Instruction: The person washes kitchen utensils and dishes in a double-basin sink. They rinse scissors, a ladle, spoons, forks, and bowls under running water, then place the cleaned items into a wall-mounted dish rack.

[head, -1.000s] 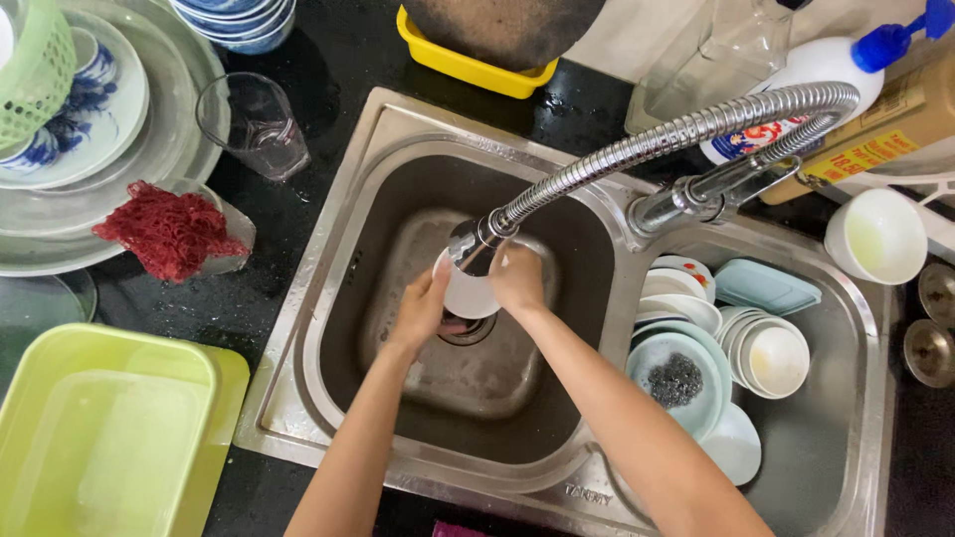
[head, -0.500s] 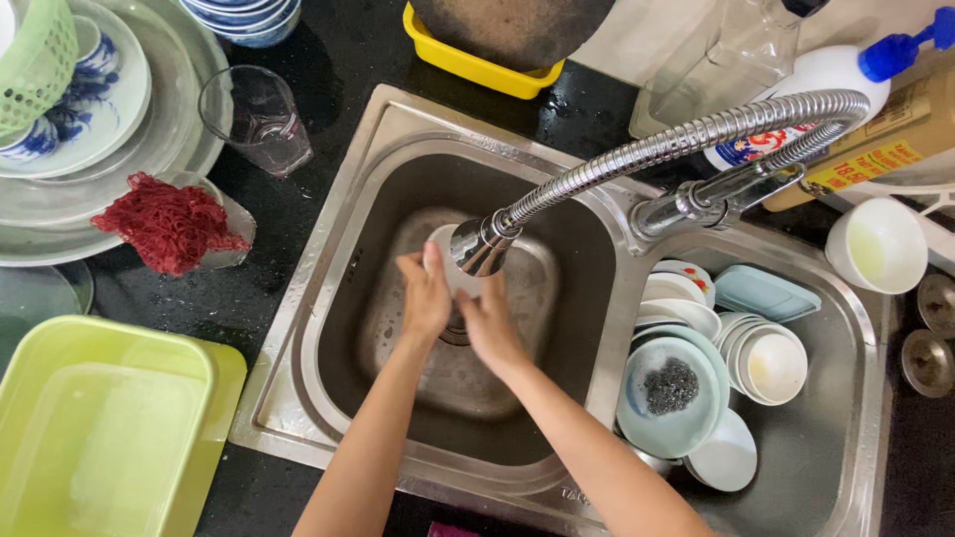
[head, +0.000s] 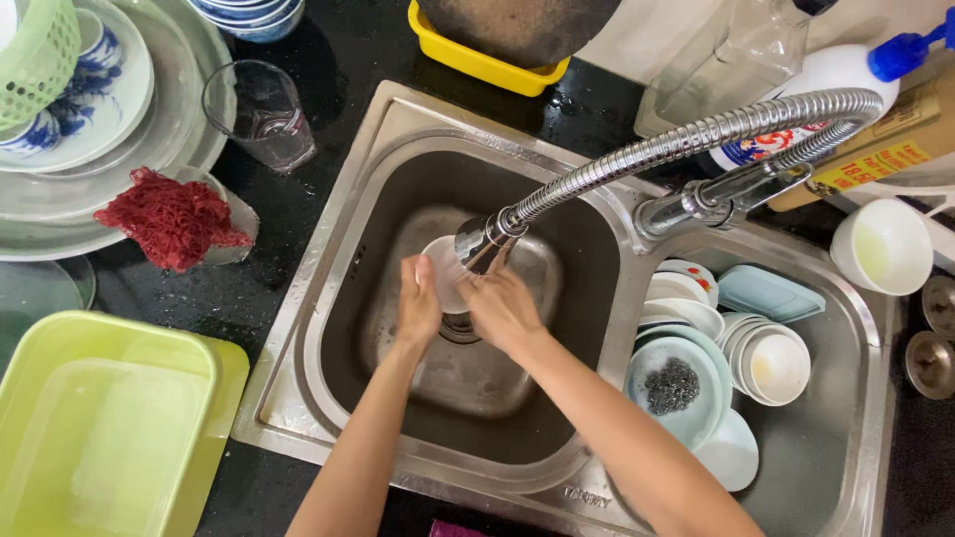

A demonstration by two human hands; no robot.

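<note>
Both hands shifted slightly: left hand (head: 419, 303) and right hand (head: 500, 306) grip bowl (head: 444, 270) under faucet (head: 484, 242) (over sink (head: 398, 189)).

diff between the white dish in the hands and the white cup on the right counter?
The small white dish is gripped by the left hand and right hand under the faucet head over the left basin; the white cup stands untouched on the counter. The dish is tilted and half hidden; the cup sits upright, its yellowish inside in full view. The cup looks deeper. Both are white and round.
</note>
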